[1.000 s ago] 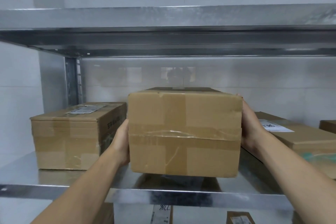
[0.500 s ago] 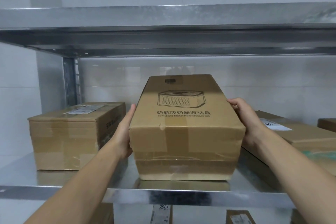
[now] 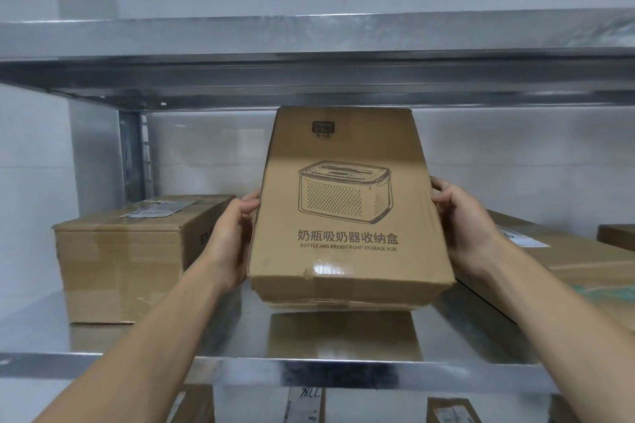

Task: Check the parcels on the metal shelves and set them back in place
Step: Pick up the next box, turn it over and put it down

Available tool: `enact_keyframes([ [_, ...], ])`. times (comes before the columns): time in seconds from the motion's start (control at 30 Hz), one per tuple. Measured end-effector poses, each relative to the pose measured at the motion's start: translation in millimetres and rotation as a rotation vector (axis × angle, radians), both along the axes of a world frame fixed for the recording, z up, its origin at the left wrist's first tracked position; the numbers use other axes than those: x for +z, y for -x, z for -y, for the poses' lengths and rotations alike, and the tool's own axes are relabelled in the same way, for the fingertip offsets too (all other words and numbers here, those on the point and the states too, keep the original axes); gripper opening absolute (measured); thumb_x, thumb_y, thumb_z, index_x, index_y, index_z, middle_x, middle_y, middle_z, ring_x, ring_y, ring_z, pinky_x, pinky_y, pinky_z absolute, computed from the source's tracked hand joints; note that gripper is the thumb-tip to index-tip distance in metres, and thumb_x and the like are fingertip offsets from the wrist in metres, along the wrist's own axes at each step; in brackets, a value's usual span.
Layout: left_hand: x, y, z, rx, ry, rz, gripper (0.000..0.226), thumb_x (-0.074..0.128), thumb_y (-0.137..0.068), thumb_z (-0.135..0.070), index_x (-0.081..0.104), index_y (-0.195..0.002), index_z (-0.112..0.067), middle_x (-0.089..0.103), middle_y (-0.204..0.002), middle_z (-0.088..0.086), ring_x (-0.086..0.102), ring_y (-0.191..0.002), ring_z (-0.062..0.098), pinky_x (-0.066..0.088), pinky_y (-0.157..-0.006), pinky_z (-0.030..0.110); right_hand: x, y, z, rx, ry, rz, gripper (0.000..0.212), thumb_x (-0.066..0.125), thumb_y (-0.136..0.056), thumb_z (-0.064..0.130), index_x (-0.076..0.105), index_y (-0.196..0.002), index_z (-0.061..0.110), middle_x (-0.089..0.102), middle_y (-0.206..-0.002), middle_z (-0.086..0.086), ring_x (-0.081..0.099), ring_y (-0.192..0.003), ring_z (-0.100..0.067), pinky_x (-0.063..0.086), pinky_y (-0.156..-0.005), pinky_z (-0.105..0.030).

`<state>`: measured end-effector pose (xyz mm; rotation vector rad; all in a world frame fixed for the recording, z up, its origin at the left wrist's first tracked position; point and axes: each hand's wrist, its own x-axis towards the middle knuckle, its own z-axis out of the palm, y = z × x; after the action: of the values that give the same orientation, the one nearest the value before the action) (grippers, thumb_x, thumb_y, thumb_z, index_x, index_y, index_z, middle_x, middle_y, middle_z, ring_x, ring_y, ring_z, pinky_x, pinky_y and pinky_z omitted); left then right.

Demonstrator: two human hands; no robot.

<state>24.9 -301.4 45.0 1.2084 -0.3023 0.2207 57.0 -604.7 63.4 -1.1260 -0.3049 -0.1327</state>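
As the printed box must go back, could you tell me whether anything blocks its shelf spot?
Nothing visible does: the metal shelf below the printed brown cardboard box lies free between the taped cardboard box and the flat labelled box.

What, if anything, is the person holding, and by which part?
A brown cardboard box printed with a storage-box drawing; the left hand and right hand grip its opposite side faces, fingertips curled onto the printed face.

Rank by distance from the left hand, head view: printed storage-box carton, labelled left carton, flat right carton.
1. Printed storage-box carton, centre, gripped by the left hand.
2. Labelled carton, left, just beside that hand.
3. Flat carton, right, beyond the right hand.
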Motion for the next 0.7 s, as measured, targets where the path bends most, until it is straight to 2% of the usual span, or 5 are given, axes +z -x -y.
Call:
enact_keyframes([
  [0.17,-4.9,-8.3,-1.6,-0.037,0.089,0.059,0.048,0.046,-0.072,-0.016,0.056,-0.119,-0.014,0.074,-0.093,0.005,0.070,-0.081,0.019,0.060,-0.065,0.028,-4.9,0.0,-1.0,-0.030,0.076,-0.016,0.057,0.038,-0.082,0.004,0.068,-0.122,0.032,0.051,-0.068,0.002,0.033,-0.063,-0.012,0.032,-0.062,-0.031],
  [0.23,-7.7,-12.7,-4.1,-0.042,0.077,0.072,0.043,0.041,-0.080,-0.012,0.054,-0.121,-0.014,0.073,-0.092,0.004,0.069,-0.080,0.018,0.059,-0.067,0.028,-7.5,-2.3,-0.5,-0.032,0.088,-0.030,0.063,0.032,-0.083,-0.001,0.065,-0.126,0.033,0.053,-0.062,0.005,0.030,-0.060,-0.011,0.029,-0.060,-0.030],
  [0.4,-12.6,-19.3,-4.5,-0.019,0.063,0.107,0.028,0.042,-0.090,-0.018,0.056,-0.115,-0.017,0.072,-0.086,0.000,0.062,-0.082,0.016,0.048,-0.078,0.033,-11.1,-6.5,-0.9,-0.063,0.098,-0.021,0.066,0.038,-0.078,0.004,0.064,-0.129,0.037,0.063,-0.096,-0.010,0.050,-0.084,-0.025,0.044,-0.075,-0.038],
  [0.5,-15.1,-26.1,-3.4,0.003,0.096,0.085,0.026,0.036,-0.099,-0.014,0.059,-0.111,-0.021,0.072,-0.085,-0.005,0.059,-0.092,0.015,0.043,-0.083,0.035,-12.2,-5.6,-2.0,-0.071,0.088,0.004,0.053,0.042,-0.091,0.009,0.062,-0.133,0.034,0.071,-0.106,-0.007,0.062,-0.096,-0.025,0.053,-0.084,-0.042],
  [0.7,-18.3,-34.4,-8.8,0.059,0.001,0.078,0.032,0.046,-0.105,-0.018,0.063,-0.128,-0.033,0.067,-0.132,0.002,0.055,-0.126,0.023,0.049,-0.095,0.043,-16.0,-7.0,-4.8,-0.069,0.078,0.003,0.030,0.047,-0.107,0.028,0.062,-0.131,0.035,0.076,-0.117,-0.005,0.072,-0.102,-0.021,0.058,-0.090,-0.045],
])
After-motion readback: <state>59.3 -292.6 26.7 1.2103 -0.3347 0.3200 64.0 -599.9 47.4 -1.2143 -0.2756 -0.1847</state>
